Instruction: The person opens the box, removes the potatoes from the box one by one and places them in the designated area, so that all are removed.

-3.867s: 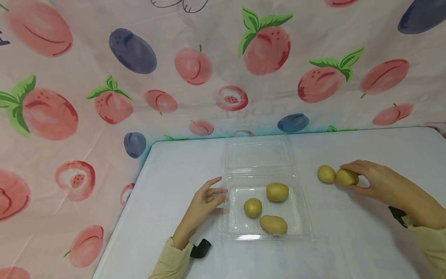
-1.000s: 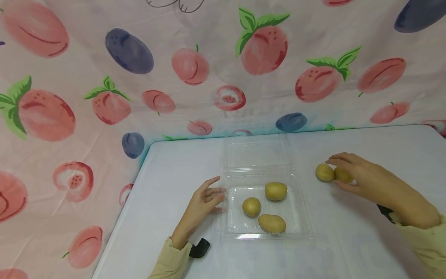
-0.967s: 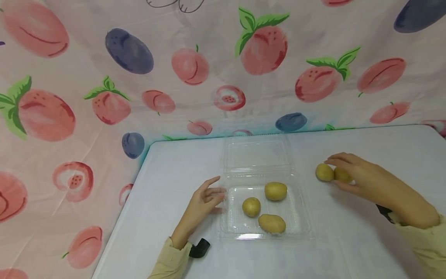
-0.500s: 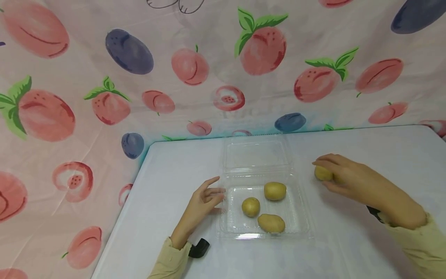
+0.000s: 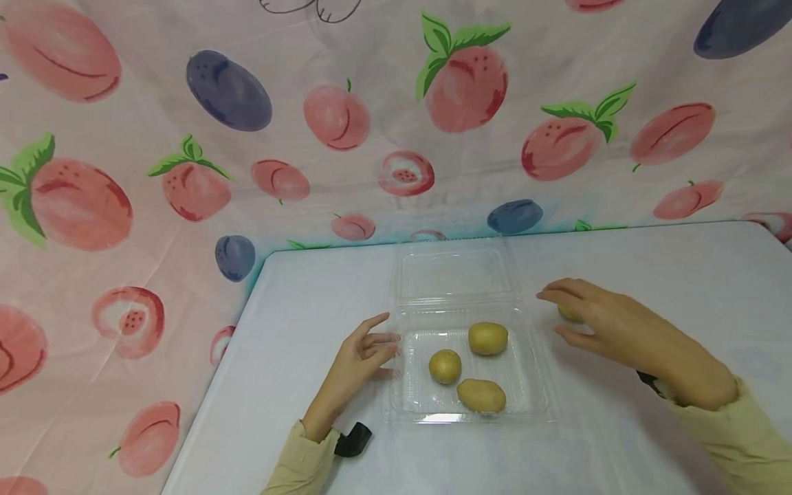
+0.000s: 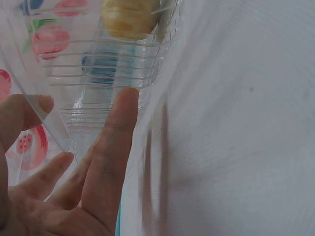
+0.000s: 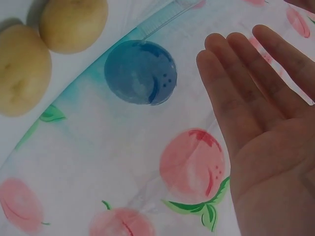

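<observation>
The left hand (image 5: 355, 368) holds its fingers apart and loosely extended at the left side of a clear, ribbed plastic clamshell container (image 5: 410, 395), some fingertips touching its wall; the right hand (image 5: 606, 320) is likewise unclosed, its fingers nearly straight and the thumb spread away, hanging over the bench (image 5: 309, 289) to the right of the container with nothing in its grasp.

Inside the container's base lie three yellow-brown, smooth-skinned potatoes, apart from one another; an oval potato (image 5: 487, 339) sits towards the back, a round potato (image 5: 445, 366) to the left, and an elongated potato (image 5: 481, 396) near the front edge; the clear lid (image 5: 458, 275) lies folded back, flat and open, behind the base.

Two more yellow potatoes (image 7: 74, 24) rest on the bench, side by side and touching in the right wrist view; from the head they are mostly hidden by the right hand.

A pale pink cloth (image 5: 371, 41) printed with peaches hangs behind; both sleeves are beige (image 5: 303, 460).
</observation>
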{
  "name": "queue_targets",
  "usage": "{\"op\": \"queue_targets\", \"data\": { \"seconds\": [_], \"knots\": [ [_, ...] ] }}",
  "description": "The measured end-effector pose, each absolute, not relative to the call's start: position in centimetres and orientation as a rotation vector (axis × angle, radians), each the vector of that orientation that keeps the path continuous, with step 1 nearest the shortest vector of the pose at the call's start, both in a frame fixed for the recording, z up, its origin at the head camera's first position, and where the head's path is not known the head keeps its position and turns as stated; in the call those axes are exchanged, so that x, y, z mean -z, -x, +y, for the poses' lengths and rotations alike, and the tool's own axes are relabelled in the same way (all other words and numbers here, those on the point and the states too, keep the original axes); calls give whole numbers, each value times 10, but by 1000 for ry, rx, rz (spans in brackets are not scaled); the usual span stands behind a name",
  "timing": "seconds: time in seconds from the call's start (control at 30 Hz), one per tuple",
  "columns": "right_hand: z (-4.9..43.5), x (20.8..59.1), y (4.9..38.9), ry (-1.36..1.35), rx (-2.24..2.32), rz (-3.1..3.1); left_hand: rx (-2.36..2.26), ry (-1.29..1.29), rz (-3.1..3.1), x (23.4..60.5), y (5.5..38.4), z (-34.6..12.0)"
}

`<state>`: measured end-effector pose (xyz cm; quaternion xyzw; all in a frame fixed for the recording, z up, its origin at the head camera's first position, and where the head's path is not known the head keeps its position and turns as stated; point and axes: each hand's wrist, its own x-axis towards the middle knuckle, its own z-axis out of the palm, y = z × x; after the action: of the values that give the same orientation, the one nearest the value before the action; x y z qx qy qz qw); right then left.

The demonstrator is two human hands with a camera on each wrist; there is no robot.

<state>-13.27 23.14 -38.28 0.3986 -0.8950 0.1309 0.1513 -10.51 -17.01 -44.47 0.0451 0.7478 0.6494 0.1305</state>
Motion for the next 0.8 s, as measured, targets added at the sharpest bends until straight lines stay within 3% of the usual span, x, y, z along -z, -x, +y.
{"op": "queue_targets", "data": {
  "seconds": [0.8],
  "knots": [
    [201, 384, 134, -1235, -359, -2552, -1892, -122, 2167, 445, 105, -170]
  ]
}}
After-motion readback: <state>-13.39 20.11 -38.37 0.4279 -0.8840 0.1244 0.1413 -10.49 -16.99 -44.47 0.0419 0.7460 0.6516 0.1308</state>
